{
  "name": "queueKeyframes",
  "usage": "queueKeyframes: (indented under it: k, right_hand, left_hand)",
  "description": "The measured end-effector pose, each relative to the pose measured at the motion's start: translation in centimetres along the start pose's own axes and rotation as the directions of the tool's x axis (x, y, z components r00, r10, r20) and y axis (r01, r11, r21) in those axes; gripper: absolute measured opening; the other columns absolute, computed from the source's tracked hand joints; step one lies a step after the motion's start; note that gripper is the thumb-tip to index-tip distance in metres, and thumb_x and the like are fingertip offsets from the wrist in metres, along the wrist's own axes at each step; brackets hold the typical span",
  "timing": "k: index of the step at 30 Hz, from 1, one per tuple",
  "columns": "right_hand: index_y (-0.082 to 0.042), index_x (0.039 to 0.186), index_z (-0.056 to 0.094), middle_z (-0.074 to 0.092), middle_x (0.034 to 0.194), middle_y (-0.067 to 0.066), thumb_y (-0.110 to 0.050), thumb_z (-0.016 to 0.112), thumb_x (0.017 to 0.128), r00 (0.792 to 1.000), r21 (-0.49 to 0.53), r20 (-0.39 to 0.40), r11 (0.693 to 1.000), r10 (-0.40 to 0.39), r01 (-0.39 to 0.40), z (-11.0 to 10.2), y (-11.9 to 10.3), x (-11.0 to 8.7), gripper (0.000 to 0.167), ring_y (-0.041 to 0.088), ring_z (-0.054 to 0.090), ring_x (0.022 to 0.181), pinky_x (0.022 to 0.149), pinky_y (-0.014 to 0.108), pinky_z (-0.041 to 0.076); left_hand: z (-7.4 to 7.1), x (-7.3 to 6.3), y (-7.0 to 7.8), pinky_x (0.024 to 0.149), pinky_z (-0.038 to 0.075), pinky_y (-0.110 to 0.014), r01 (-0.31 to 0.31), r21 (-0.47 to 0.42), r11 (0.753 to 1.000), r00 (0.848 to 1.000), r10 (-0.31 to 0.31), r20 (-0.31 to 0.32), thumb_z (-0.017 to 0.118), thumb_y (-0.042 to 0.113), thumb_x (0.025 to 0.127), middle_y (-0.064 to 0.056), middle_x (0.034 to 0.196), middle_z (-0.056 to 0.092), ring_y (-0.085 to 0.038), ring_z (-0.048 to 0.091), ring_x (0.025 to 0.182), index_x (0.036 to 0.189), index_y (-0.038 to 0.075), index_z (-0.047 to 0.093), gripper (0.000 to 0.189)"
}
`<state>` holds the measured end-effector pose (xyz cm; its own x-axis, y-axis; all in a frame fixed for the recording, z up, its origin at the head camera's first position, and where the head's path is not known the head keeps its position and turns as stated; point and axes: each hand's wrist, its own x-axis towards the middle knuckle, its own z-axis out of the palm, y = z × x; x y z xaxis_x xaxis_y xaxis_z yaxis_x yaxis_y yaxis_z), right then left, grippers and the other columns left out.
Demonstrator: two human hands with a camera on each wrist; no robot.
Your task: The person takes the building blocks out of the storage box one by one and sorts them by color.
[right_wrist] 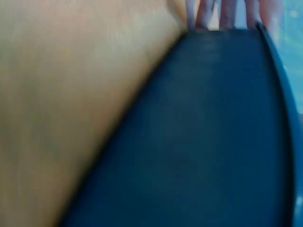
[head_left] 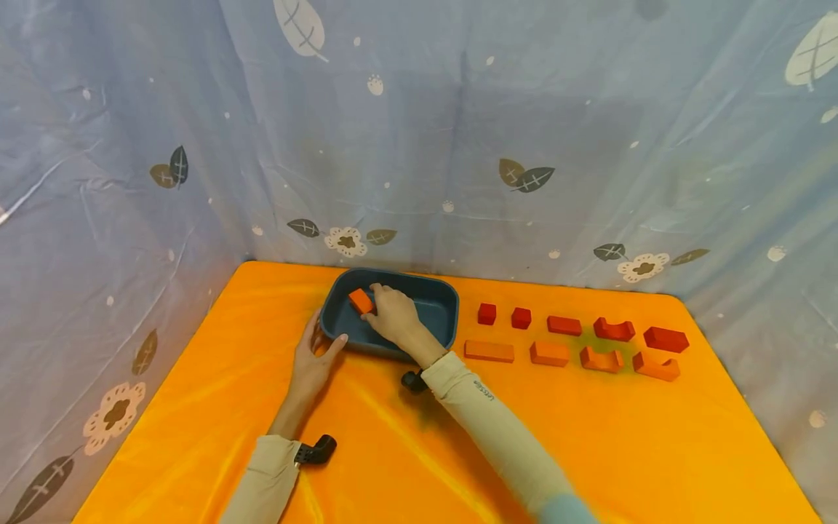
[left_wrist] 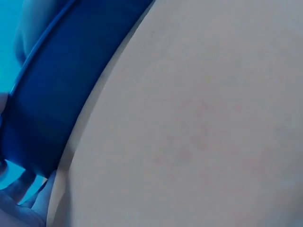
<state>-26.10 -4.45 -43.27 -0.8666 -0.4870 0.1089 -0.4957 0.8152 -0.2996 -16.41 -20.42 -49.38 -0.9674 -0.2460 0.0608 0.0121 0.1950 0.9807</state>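
Observation:
A dark blue rectangular tray (head_left: pixel 444 309) stands toward the back of the table. My left hand (head_left: pixel 310 365) grips its near left corner, thumb at the front rim and fingers along the left side. Over the inside of the tray reaches my right hand (head_left: pixel 395 314), pinching an orange block (head_left: pixel 361 301) between thumb and fingers. In the left wrist view the tray wall (left_wrist: pixel 57 94) runs diagonally, with fingers at its lower end. The right wrist view is filled largely by the tray's outer wall (right_wrist: pixel 189 132); the orange block is hidden there.
Right of the tray lie two rows of blocks. The back row is red, with small cubes (head_left: pixel 487 314), a bar (head_left: pixel 564 325) and an arched block (head_left: pixel 614 329). The front row is orange, including a long bar (head_left: pixel 489 351). A patterned curtain (head_left: pixel 419 145) hangs behind the orange tabletop (head_left: pixel 366 451).

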Motion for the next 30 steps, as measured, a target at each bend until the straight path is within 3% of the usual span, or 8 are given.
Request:
queueKeyframes:
  k: [5, 8, 12, 15, 19, 22, 27, 30]
  right_hand:
    - [-0.005, 0.140, 0.050, 0.067, 0.117, 0.010, -0.038, 0.074, 0.088, 0.999, -0.036, 0.007, 0.998, 0.047, -0.047, 1.4, -0.6, 1.0, 0.066, 0.024, 0.067, 0.094, 0.079, 0.034, 0.058]
    - [-0.008, 0.140, 0.051, 0.068, 0.114, 0.009, -0.029, 0.073, 0.090, 0.998, -0.036, 0.010, 0.998, 0.055, -0.055, 1.7, 0.1, 1.5, 0.059, 0.023, 0.067, 0.089, 0.077, 0.033, 0.057]
    - [-0.012, 0.134, 0.059, 0.067, 0.112, 0.008, -0.014, 0.070, 0.089, 0.999, -0.004, 0.037, 1.000, 0.007, -0.006, 1.7, 1.2, 1.5, 0.047, 0.023, 0.065, 0.091, 0.081, 0.033, 0.056]
    - [-0.016, 0.131, 0.065, 0.066, 0.112, 0.007, -0.013, 0.071, 0.088, 0.997, 0.046, 0.056, 0.998, -0.055, 0.052, 1.4, 1.8, 1.1, 0.044, 0.022, 0.064, 0.089, 0.080, 0.032, 0.055]
    - [-0.016, 0.125, 0.070, 0.066, 0.108, 0.007, -0.013, 0.073, 0.088, 0.992, 0.144, 0.045, 0.984, -0.116, 0.108, 0.4, 2.1, 0.6, 0.037, 0.020, 0.061, 0.083, 0.073, 0.028, 0.053]
    - [-0.015, 0.117, 0.074, 0.067, 0.108, 0.006, -0.012, 0.074, 0.087, 0.992, 0.199, 0.024, 0.973, -0.123, 0.116, -0.7, 2.2, 0.3, 0.030, 0.019, 0.063, 0.090, 0.075, 0.026, 0.053]
    - [-0.014, 0.111, 0.077, 0.070, 0.109, 0.004, -0.011, 0.075, 0.086, 0.988, 0.197, 0.049, 0.971, -0.145, 0.132, -2.9, 3.0, 0.0, 0.026, 0.019, 0.063, 0.099, 0.081, 0.027, 0.054]
    - [-0.011, 0.110, 0.077, 0.070, 0.107, 0.005, -0.009, 0.076, 0.084, 0.979, 0.184, 0.044, 0.965, -0.199, 0.188, -4.6, 4.2, -0.3, 0.026, 0.020, 0.061, 0.097, 0.079, 0.028, 0.053]
  left_hand:
    - [0.2, -0.2, 0.0, 0.115, 0.030, -0.050, 0.018, 0.005, 1.000, 1.000, -0.018, 0.000, 0.068, 0.029, 0.094, -0.004, 0.160, 0.024, -0.033, 0.028, 0.144, 0.157, 0.018, 0.023, 0.079]
    - [0.5, -0.2, 0.1, 0.114, 0.031, -0.049, 0.018, 0.006, 1.000, 1.000, -0.018, 0.004, 0.069, 0.030, 0.093, -0.004, 0.159, 0.026, -0.032, 0.030, 0.143, 0.157, 0.018, 0.024, 0.079]
    - [0.7, -0.2, 0.2, 0.114, 0.030, -0.051, 0.006, -0.015, 1.000, 1.000, -0.006, 0.011, 0.069, 0.027, 0.093, -0.007, 0.159, 0.026, -0.033, 0.030, 0.143, 0.157, 0.016, 0.025, 0.078]
    - [0.7, -0.3, 0.3, 0.115, 0.029, -0.051, 0.012, -0.019, 1.000, 1.000, -0.012, 0.006, 0.069, 0.026, 0.093, -0.007, 0.159, 0.026, -0.033, 0.030, 0.142, 0.157, 0.015, 0.024, 0.078]
    - [0.4, -0.4, 0.4, 0.115, 0.030, -0.049, 0.031, -0.003, 1.000, 1.000, -0.031, -0.001, 0.069, 0.030, 0.093, -0.007, 0.159, 0.027, -0.032, 0.029, 0.143, 0.157, 0.017, 0.023, 0.080]
    - [0.2, -0.4, 0.4, 0.115, 0.030, -0.048, 0.036, 0.002, 0.999, 0.999, -0.036, -0.002, 0.069, 0.031, 0.093, -0.007, 0.159, 0.026, -0.032, 0.028, 0.143, 0.158, 0.019, 0.022, 0.081]
    - [0.2, -0.4, 0.4, 0.115, 0.030, -0.048, 0.039, -0.015, 0.999, 0.999, -0.039, -0.005, 0.069, 0.029, 0.093, -0.008, 0.159, 0.026, -0.032, 0.027, 0.144, 0.158, 0.018, 0.022, 0.081]
    - [0.2, -0.4, 0.3, 0.116, 0.029, -0.048, 0.035, -0.021, 0.999, 0.999, -0.035, -0.009, 0.069, 0.028, 0.093, -0.009, 0.159, 0.027, -0.032, 0.028, 0.143, 0.157, 0.017, 0.022, 0.080]
